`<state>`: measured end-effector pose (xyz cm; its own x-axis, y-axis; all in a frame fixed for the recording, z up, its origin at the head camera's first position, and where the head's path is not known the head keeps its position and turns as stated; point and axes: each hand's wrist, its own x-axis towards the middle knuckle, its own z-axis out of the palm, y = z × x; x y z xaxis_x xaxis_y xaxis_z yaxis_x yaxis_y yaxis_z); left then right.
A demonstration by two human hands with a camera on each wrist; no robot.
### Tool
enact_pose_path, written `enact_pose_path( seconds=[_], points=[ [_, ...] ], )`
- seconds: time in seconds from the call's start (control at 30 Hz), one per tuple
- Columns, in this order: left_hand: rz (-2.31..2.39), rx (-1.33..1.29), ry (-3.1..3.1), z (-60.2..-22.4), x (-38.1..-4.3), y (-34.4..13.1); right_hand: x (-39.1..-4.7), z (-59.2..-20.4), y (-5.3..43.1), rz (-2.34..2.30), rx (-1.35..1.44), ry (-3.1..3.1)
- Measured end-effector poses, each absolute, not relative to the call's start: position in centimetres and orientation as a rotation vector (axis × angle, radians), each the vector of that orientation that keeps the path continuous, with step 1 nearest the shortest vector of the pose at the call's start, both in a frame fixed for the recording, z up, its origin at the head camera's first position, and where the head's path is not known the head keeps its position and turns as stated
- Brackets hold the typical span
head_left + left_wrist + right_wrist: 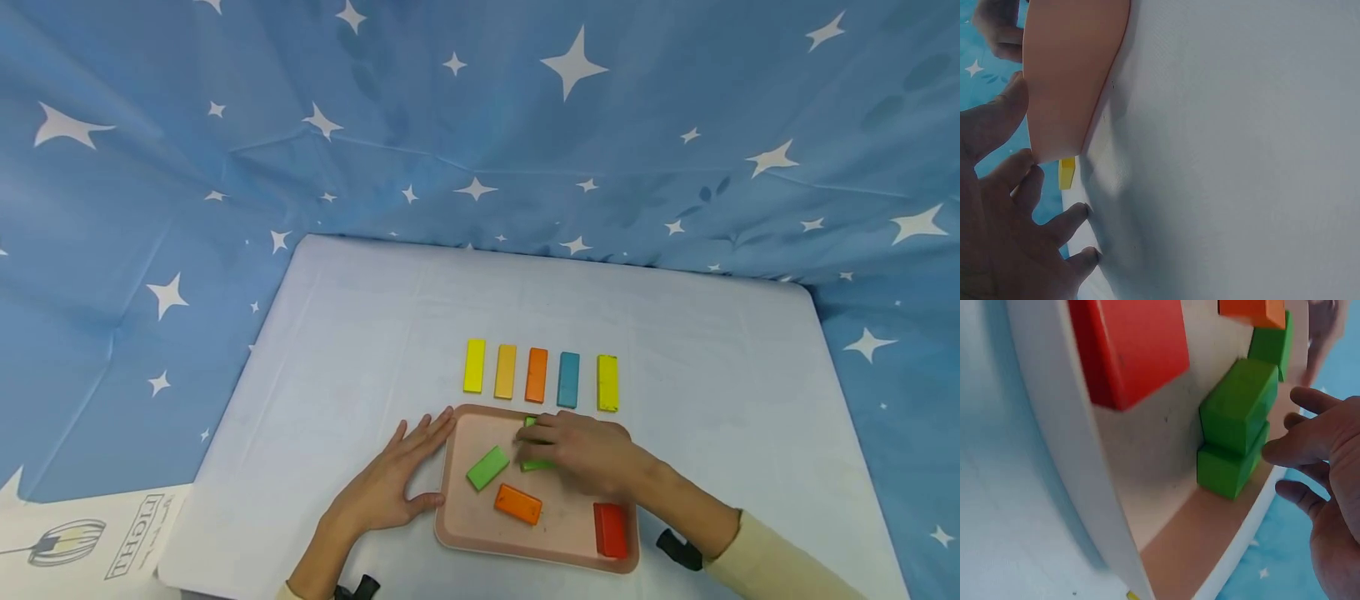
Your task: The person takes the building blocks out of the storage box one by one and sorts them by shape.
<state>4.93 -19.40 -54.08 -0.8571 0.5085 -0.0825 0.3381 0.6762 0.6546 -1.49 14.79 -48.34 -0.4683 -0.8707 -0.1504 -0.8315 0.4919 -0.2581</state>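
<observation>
A pink tray (468, 533) lies on the white table, with my left hand (393, 483) at its left edge, fingers spread and thumb touching the rim. My right hand (585, 450) hovers over the tray's far side, partly covering green blocks (536, 465). In the right wrist view, its loosely bent fingers are beside two green blocks (1235, 419) lying against each other, with nothing gripped. Another green block (488, 468), an orange block (518, 504) and a red block (611, 530) also lie in the tray.
Beyond the tray stands a spaced row: a yellow block (474, 366), an amber block (506, 372), an orange block (536, 376), a blue block (567, 380) and another yellow block (607, 383). A blue star-patterned cloth (480, 125) hangs behind the table (360, 333).
</observation>
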Motion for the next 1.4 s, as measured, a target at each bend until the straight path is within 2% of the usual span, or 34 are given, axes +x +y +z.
enact_pose_path(
  seconds=[0.43, 0.87, 1.4],
  points=[
    [0.959, 0.687, 2.629, -54.0, 4.9, -19.3, -0.6, -49.4, 14.5, -0.165, -1.436, 2.416],
    [0.962, 0.695, 2.642, -54.1, 5.0, -19.3, 0.6, -51.0, 14.3, -0.282, -1.582, 2.487],
    [0.978, 0.713, 2.648, -54.1, 5.0, -19.4, 1.9, -50.9, 14.0, -0.258, -1.374, 2.513]
  ],
)
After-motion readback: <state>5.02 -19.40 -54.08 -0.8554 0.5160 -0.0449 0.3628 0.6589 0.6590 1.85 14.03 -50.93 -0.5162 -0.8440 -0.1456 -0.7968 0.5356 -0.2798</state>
